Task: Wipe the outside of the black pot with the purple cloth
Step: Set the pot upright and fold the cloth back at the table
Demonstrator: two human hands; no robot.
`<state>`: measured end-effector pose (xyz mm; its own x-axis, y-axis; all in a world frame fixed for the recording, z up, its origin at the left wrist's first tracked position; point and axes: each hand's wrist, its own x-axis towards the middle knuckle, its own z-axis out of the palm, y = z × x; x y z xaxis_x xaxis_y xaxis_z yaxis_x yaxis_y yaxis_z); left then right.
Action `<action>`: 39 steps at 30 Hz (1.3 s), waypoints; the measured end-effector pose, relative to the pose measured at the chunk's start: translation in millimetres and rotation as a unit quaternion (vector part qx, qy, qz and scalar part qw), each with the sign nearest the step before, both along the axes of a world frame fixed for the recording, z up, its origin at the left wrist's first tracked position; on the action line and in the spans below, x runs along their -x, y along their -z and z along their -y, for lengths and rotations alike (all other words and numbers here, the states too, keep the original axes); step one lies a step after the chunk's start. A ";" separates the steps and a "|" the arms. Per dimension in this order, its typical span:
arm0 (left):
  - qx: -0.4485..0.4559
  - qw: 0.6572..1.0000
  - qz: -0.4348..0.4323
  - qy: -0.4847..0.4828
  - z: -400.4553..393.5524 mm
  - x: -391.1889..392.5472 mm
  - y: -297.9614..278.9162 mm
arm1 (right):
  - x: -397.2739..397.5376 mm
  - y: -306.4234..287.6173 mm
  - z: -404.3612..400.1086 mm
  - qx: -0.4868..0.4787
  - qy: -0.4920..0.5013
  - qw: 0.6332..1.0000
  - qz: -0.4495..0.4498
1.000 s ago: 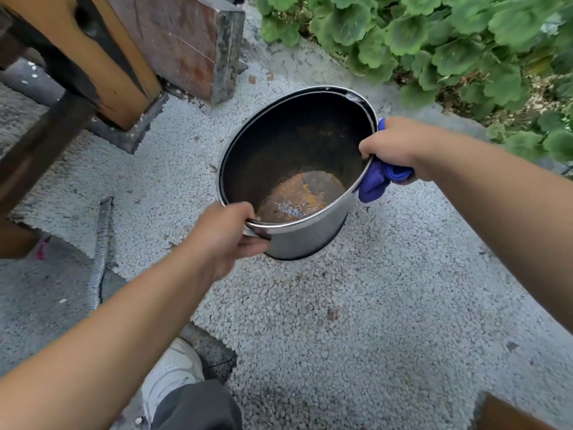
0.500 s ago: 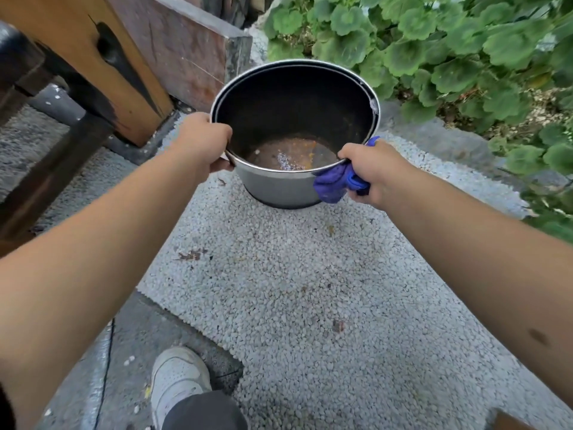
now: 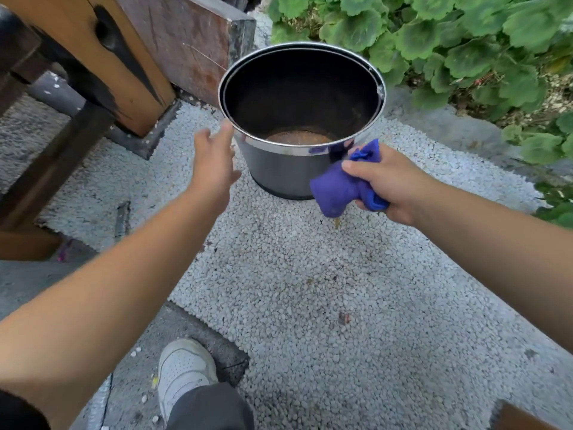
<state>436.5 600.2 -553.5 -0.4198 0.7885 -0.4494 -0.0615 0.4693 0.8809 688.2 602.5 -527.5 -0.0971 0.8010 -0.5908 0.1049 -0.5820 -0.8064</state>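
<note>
pot: the black pot (image 3: pixel 288 169) is set upright on the pebbled ground (image 3: pixel 310 290), with a rusty patch seen at the bottom inside and a shiny rim up top.
left hand: the left hand (image 3: pixel 214 159) is held out with fingers spread loose, nothing gripped, fingertips just beside the pot's left rim. contact can't really be told.
right hand: the right hand (image 3: pixel 387 181) is wrapped round the bunched purple cloth (image 3: pixel 338 187), held just beside the pot's lower right wall.
around: a wooden post (image 3: pixel 102 57) is seen to the left, green leaves (image 3: pixel 465 41) behind, a white shoe (image 3: pixel 183 367) below.
</note>
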 end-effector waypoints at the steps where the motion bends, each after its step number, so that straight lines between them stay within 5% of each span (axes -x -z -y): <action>1: 0.017 1.000 -0.020 -0.001 15.9 -6.1 1.3 | -2.7 -1.8 8.7 -0.010 -0.002 1.000 -0.025; 3: 0.024 0.998 -0.007 0.050 50.7 -23.7 3.8 | -8.4 -7.1 25.4 -0.004 -0.018 0.995 -0.099; 7: 0.013 0.968 0.164 0.189 85.0 -53.8 3.3 | -12.7 -21.7 44.5 0.048 -0.100 0.965 -0.239; 13: 0.009 0.871 0.408 0.271 87.7 -48.1 1.9 | -14.2 -21.4 48.2 0.090 -0.083 0.956 -0.268; 17: -0.019 0.939 0.257 0.227 90.6 -42.8 5.1 | -26.1 -12.5 44.9 0.061 -0.004 0.987 -0.146; 21: -0.058 0.963 0.165 0.204 101.2 -37.0 14.1 | -31.5 2.3 55.8 0.012 0.022 0.997 -0.078; 27: -0.054 0.944 0.172 0.278 101.7 -26.3 6.2 | -35.1 11.3 58.5 -0.108 -0.216 0.970 0.017; 32: -0.094 0.939 0.003 0.330 90.9 -18.8 -10.9 | -32.6 17.3 53.2 -0.198 -0.370 0.875 0.243; 39: -0.186 0.902 -0.187 0.342 83.7 -20.7 -39.3 | -17.6 8.6 51.5 -0.247 -0.344 0.888 0.177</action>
<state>457.2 516.6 -514.2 0.1546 0.9876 -0.0273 0.4634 -0.0481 0.8848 705.7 550.9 -536.1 -0.5428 0.7937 -0.2747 0.5969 0.1345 -0.7909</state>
